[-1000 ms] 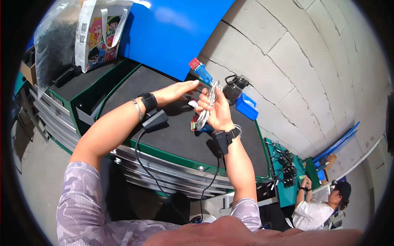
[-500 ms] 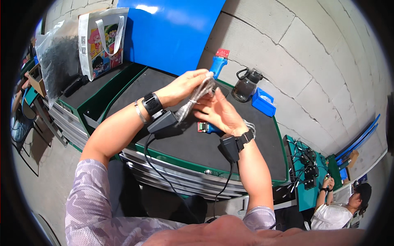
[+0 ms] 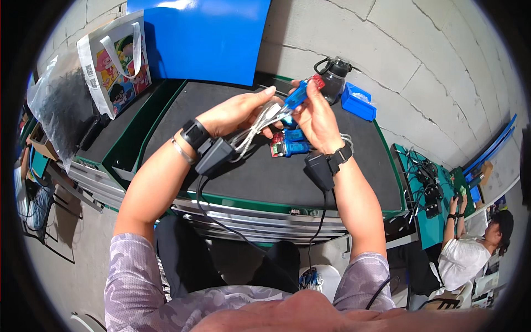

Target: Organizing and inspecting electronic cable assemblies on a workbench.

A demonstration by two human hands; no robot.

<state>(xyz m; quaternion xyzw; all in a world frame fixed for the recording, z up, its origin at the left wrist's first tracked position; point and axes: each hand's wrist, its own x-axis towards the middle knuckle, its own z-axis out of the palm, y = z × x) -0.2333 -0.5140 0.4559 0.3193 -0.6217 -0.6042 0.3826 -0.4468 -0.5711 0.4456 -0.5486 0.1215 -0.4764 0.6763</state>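
Above the dark worktop, my right hand (image 3: 318, 119) grips a translucent blue connector (image 3: 296, 97) with a red end, its thumb near the red part. A coiled grey-white cable (image 3: 255, 128) runs from that connector. My left hand (image 3: 238, 113) is curled around the cable coil, its thumb stretched out and fingertips showing beneath the coil. On the worktop below my hands lie more blue connectors (image 3: 296, 147) with red and green ends, a pale cable (image 3: 346, 138) beside them, partly behind my right wrist.
A dark bottle (image 3: 334, 83) and a blue bin (image 3: 358, 102) stand at the back right. On the left are a printed tote bag (image 3: 119, 72) and a clear plastic bag (image 3: 63, 105). A person (image 3: 467, 257) works at a green table (image 3: 434, 224) on the right.
My right hand has risen from open beside the cable to holding the blue connector. My left hand has moved from near the connector down to the cable coil. The view has shifted slightly.
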